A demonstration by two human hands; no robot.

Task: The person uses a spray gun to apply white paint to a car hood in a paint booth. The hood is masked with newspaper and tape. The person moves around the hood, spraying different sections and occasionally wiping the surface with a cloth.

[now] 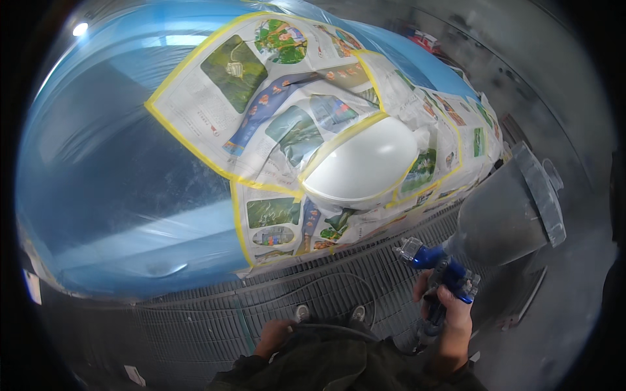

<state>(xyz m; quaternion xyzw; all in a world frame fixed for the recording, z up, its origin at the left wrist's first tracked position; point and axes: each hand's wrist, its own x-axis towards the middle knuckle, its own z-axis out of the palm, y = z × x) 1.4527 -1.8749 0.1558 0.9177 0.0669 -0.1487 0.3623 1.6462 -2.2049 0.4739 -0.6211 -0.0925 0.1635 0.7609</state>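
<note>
A grey metal floor grating (313,287) runs under one car (130,182) wrapped in clear blue plastic sheeting, with several newspaper sheets (274,111) taped on by yellow masking tape (189,140) around one bare white panel (365,166). One blue spray gun (443,270) with a single large grey cup (505,208) on top sits low and right of that panel, well apart from it, its nozzle pointing left toward the car. The right hand (450,306) is raised with the forearm upright and fingers wrapped tight around the gun's grip, while the left hand (274,333) hangs low by the body, closed loosely around one thin grey hose (326,328), above two shoe tips (329,313).
</note>
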